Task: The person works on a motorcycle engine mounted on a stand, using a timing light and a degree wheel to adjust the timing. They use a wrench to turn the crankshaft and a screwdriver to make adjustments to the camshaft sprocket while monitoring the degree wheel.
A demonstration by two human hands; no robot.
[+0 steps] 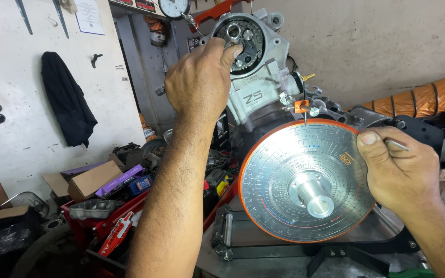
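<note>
Degree wheel, silver with orange rim, mounted on engine at centre. Right hand closed on wheel's right edge, slim metal tool pinched in fingers. Left hand reaches far, fingertips curled on cam sprocket. Orange pointer sits just above wheel top. Risk: wheel nudged off mark if grip slips; fingers near chain could get pinched.

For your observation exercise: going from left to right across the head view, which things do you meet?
Black jacket on the wall → cardboard box → left hand at the engine's sprocket → orange-rimmed degree disc → right hand → orange duct.
</note>
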